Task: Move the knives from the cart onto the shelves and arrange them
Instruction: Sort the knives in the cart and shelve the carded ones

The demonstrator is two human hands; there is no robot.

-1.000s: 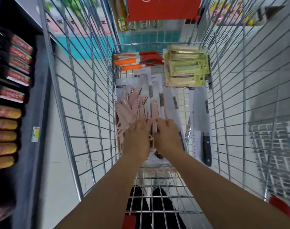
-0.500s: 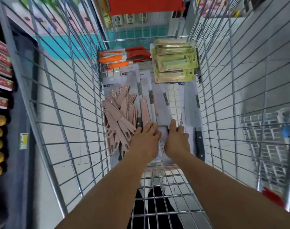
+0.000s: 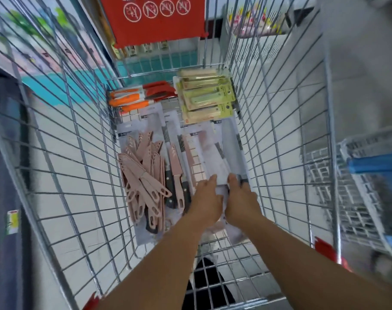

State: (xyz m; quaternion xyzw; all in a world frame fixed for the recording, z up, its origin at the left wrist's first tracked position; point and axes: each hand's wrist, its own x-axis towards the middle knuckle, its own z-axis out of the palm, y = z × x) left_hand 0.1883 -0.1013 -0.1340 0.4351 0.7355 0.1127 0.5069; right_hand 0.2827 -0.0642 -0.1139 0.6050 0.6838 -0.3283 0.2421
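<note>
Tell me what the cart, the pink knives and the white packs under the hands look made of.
Cart: metal wire, shiny silver finish, glints along a welded grid.
Pink knives: likely matte plastic sheaths and handles; uniform colour, moulded slots, no shine.
White packs: seemingly printed card, perhaps under clear film; flat white sheets with faint sheen. Both the left hand and right hand are on them.

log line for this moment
stage: pick in cart | left hand, right hand: on carded knives | pink knives: untouched
</note>
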